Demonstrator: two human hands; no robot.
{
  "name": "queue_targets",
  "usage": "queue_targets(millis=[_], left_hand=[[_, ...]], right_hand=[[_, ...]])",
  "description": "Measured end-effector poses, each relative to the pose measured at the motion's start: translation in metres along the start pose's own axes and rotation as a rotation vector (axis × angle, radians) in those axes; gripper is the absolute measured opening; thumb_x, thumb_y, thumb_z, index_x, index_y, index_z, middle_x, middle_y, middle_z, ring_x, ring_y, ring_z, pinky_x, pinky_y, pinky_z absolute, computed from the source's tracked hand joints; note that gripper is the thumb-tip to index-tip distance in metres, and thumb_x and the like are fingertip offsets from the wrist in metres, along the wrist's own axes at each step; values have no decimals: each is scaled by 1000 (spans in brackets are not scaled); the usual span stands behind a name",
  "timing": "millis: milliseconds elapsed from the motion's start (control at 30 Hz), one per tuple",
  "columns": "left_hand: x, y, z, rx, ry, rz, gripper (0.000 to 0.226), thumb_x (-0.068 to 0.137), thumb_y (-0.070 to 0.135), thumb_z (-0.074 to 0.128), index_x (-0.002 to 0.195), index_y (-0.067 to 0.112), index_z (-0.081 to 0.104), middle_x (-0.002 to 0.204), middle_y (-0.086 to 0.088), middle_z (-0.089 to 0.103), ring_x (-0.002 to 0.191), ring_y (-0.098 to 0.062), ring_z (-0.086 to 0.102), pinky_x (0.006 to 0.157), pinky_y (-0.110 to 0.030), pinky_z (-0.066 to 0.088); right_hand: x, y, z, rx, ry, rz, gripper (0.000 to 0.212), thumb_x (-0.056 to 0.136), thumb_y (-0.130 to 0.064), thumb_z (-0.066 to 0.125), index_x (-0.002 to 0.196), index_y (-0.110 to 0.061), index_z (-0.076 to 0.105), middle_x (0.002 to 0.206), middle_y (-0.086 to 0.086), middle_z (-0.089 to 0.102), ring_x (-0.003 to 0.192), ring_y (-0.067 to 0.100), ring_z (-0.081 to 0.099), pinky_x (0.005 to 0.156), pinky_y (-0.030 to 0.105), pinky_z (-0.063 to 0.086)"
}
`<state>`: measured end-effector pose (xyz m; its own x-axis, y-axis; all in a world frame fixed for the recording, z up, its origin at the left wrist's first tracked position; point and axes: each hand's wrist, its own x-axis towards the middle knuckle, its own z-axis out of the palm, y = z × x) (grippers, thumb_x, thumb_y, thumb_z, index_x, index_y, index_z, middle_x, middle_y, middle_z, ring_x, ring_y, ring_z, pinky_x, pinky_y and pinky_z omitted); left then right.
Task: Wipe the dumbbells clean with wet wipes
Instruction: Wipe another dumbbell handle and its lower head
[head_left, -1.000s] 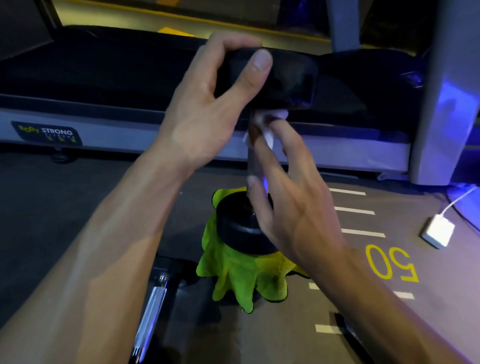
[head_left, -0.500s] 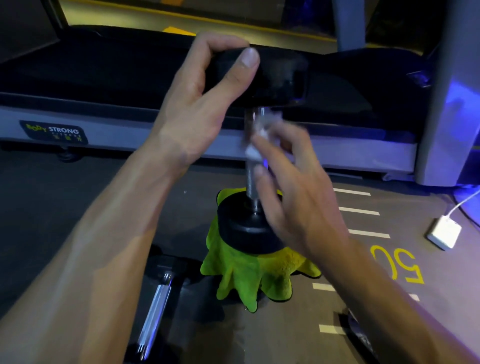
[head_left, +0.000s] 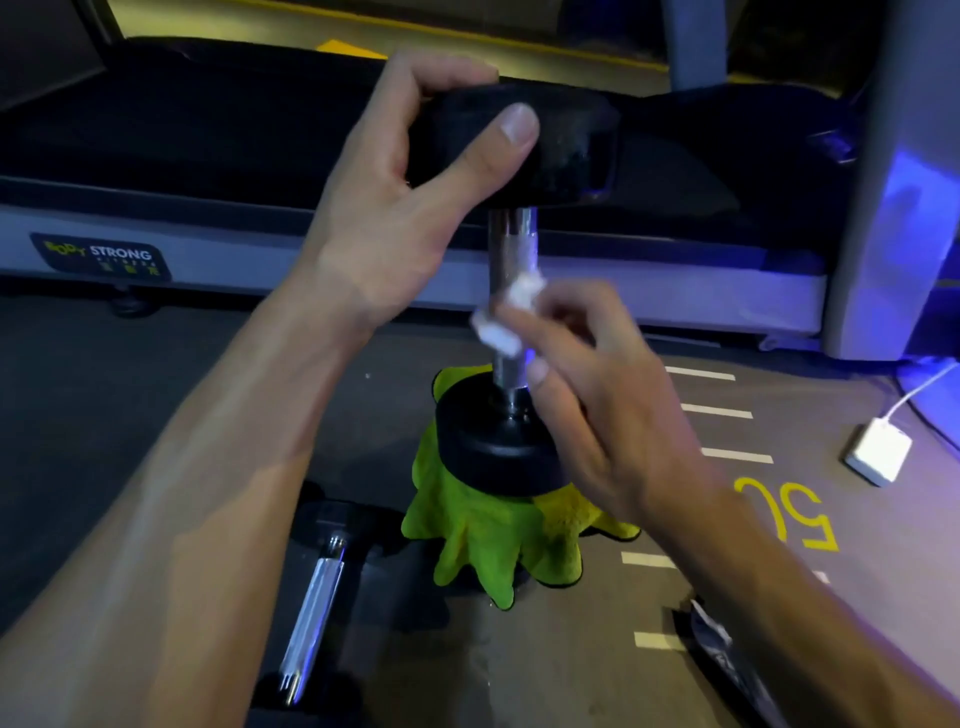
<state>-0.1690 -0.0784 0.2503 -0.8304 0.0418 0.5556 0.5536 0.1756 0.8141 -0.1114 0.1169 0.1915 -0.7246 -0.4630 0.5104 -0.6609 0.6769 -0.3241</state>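
Left hand (head_left: 395, 208) grips above; right hand (head_left: 597, 395) pinches below, forearms extended.

A treadmill (head_left: 218, 156) spans the back — a white charger (head_left: 879, 451) lies right, near yellow floor numbers (head_left: 784, 512).

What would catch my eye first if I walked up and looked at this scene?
Probably the black dumbbell with a chrome handle standing upright at the centre on a bright green cloth on the floor. The left hand grips its top weight, while the right hand pinches a crumpled white wet wipe against the handle. A second dumbbell lies at lower left.
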Motion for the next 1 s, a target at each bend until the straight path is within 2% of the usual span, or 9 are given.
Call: queue_targets(millis=[67, 200, 333, 467, 600, 700, 800, 867, 1000], left_hand=[[1, -2, -2, -5, 14, -4, 32, 95, 48, 68, 120, 30, 56, 114, 12, 63, 106, -2, 61, 100, -29, 51], [-1, -2, -3, -1, -6, -22, 33, 94, 51, 68, 119, 33, 56, 114, 12, 63, 107, -5, 61, 100, -34, 54], [-4, 1, -4, -37, -17, 4, 33, 97, 41, 68, 123, 25, 55, 110, 12, 61, 102, 0, 61, 93, -24, 50], [-3, 2, -2, -31, -29, -10, 30, 96, 42, 69, 121, 29, 57, 108, 15, 62, 103, 0, 61, 94, -24, 50], [-3, 1, -2, -29, -26, -2, 31, 94, 46, 69, 119, 33, 57, 114, 11, 63, 107, -5, 62, 99, -32, 53], [-3, 1, 0, -57, -36, 0, 31, 93, 46, 69, 119, 33, 57, 118, 7, 64, 112, -10, 64, 103, -39, 55], [-3, 2, 2, -66, -23, -9, 29, 97, 42, 68, 120, 29, 57, 109, 16, 64, 106, -2, 63, 95, -30, 53], [-2, 1, 2, -68, -13, -15, 28, 98, 41, 68, 120, 29, 57, 108, 17, 63, 104, 1, 61, 94, -26, 51], [-2, -1, -1, -88, 0, -21, 29, 94, 45, 69, 118, 32, 58, 111, 14, 64, 107, -5, 62, 101, -36, 53]], right_hand=[[-25, -2, 4, 16, -81, 1, 38, 106, -24, 42, 133, -13, 66, 120, 3, 52, 106, 15, 54, 92, 27, 46], [-38, -13, 11, 4, -39, 60, 37, 106, -28, 40, 123, -14, 70, 115, 0, 58, 108, 17, 57, 97, 28, 46], [-27, -23, 12, -13, -31, 76, 35, 107, -27, 39, 115, -18, 72, 112, -3, 58, 102, 17, 59, 92, 34, 49], [-17, -6, 8, 23, 14, 55, 36, 108, -22, 39, 107, -12, 73, 110, 1, 61, 97, 19, 59, 87, 34, 48], [-35, -2, 13, 126, -2, 68, 33, 108, -21, 40, 106, -14, 73, 109, -3, 63, 102, 18, 61, 89, 36, 49], [-15, -4, 7, 120, 107, 59, 30, 107, -15, 42, 103, -10, 71, 108, 2, 62, 100, 18, 61, 88, 35, 49], [13, -8, 1, 91, 249, 64, 25, 106, -10, 47, 119, -5, 68, 121, 5, 58, 114, 10, 57, 99, 21, 43], [6, -9, 6, 82, 229, 76, 27, 106, -11, 49, 126, -5, 66, 126, 4, 55, 118, 6, 53, 102, 17, 39], [-21, -8, 16, 92, 104, 91, 22, 103, -11, 51, 115, -9, 69, 116, 1, 58, 109, 14, 57, 97, 23, 45]])
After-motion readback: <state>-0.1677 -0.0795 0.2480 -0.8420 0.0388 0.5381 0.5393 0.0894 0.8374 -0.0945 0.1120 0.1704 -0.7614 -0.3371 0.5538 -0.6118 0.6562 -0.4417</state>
